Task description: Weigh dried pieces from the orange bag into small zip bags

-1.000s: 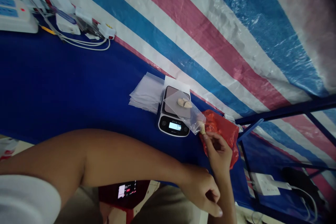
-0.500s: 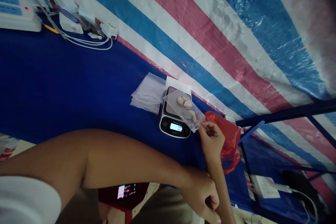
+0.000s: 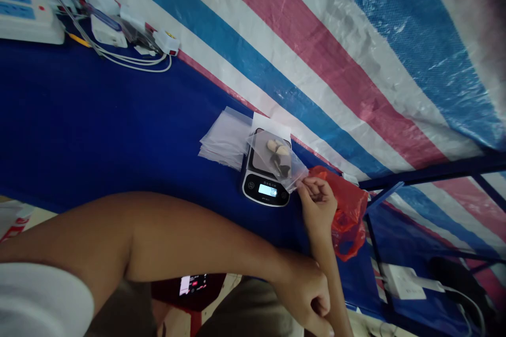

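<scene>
A striped blue, white and pink tarp (image 3: 316,63) covers the background, and a dark blue desk (image 3: 98,126) runs below it, with a dark metal frame (image 3: 427,174) off its right end. At the desk's far left corner sit a power strip (image 3: 27,21), white chargers (image 3: 105,29) and looped white cables (image 3: 134,60). Past the frame, toward the right corner, lies a white adapter (image 3: 403,281). Beyond the near edge, below the arms, a phone (image 3: 190,285) shows a lit screen.

Mid-desk stands a black and silver scale (image 3: 264,189), its lit display too small to read, with a white paper (image 3: 271,122) at its far side. A stack of clear bags (image 3: 225,139) lies just left of it, and a crumpled red bag (image 3: 350,216) lies to its right.

The right hand (image 3: 316,205) is nearly closed, pinching a corner of a clear bag (image 3: 294,176) that lies across the scale's top. Inside that bag are pale lumps (image 3: 276,147) and a dark piece (image 3: 280,164). The left hand (image 3: 304,295) is curled loosely, holds nothing visible and touches the right forearm (image 3: 330,268) near the desk's near edge.
</scene>
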A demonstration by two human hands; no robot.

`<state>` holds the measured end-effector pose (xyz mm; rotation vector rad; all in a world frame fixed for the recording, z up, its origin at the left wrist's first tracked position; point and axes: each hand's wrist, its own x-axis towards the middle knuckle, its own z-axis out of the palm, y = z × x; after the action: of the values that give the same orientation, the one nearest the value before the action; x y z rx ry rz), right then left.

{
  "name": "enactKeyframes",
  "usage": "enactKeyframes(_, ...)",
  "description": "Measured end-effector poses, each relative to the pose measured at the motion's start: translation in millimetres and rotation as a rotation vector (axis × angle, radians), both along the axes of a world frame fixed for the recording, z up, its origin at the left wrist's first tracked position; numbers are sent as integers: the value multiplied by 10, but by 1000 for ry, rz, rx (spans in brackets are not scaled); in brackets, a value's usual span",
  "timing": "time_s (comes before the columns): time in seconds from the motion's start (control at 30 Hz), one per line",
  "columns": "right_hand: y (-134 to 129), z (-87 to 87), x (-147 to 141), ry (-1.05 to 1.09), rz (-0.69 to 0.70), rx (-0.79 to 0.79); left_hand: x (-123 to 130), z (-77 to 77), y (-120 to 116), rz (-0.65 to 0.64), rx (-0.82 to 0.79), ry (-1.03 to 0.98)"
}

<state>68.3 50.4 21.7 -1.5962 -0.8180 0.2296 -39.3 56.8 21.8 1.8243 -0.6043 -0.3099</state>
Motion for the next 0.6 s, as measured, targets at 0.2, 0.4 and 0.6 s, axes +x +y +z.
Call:
enactKeyframes(0.2,-106,-48,5,77,-99,106,4,20,7,-28,35,-4)
enactKeyframes(0.4,-110,-107,-84,138,-158,58,-3,15,3,-22,30,42)
enactKeyframes(0.6,-125,-155,-94,89,-158,-2,17,0,-4,-27,48,15)
